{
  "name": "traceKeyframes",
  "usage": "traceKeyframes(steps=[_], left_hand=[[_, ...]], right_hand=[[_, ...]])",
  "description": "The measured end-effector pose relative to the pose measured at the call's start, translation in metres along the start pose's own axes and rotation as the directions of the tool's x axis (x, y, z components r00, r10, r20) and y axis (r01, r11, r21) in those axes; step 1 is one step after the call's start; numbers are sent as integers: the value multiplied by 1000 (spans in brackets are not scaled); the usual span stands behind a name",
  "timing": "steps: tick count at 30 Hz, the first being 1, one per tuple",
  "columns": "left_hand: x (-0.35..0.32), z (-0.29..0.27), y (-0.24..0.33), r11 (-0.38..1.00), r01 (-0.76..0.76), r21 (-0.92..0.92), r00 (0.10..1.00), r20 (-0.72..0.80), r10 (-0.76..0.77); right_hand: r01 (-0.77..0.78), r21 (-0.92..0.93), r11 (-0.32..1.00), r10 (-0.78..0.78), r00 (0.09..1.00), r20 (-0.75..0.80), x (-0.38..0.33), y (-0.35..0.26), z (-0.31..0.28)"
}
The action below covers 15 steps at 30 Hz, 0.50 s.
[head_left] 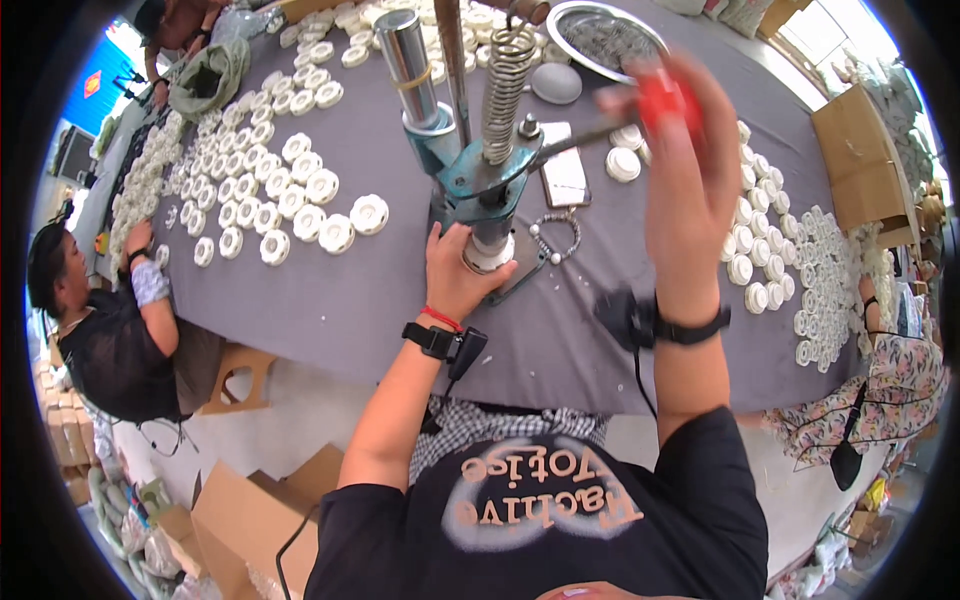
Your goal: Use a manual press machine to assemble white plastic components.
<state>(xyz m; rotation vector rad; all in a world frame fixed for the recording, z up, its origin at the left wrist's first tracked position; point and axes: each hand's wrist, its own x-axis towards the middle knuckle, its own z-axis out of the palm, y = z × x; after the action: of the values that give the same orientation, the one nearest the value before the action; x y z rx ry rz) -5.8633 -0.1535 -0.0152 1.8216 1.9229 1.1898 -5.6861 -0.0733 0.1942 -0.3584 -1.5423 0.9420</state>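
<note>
A teal hand press (pixel 490 165) with a coiled spring and a steel column stands in front of me. My left hand (pixel 460 275) curls round a white round plastic part (pixel 489 260) beneath the press's ram, thumb and fingers at its sides. The ram appears to touch the part's top, though the contact is partly hidden. Raised to the right, my right hand (pixel 695 150) wraps round the red handle (pixel 668 98) of the press lever (pixel 588 138); the hand is somewhat blurred.
Many white ring-shaped parts (pixel 320 187) cover the table's left side. White caps (pixel 760 235) and clear rings (pixel 825 290) lie right. A phone (pixel 565 170), beaded bracelet (pixel 556 238) and metal tray (pixel 605 40) sit beyond the press. People work at left (pixel 115 320) and right (pixel 870 400).
</note>
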Motion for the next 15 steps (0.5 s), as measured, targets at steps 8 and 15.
traceKeyframes(steps=[8, 15], left_hand=[[-30, -130, 120, 76, 483, -872, 851, 448, -274], [24, -262, 287, 223, -71, -972, 931, 16, 365]], right_hand=[[-390, -162, 907, 363, 916, -172, -27, 32, 0], [-731, -359, 580, 811, 562, 165, -165, -1, -37]])
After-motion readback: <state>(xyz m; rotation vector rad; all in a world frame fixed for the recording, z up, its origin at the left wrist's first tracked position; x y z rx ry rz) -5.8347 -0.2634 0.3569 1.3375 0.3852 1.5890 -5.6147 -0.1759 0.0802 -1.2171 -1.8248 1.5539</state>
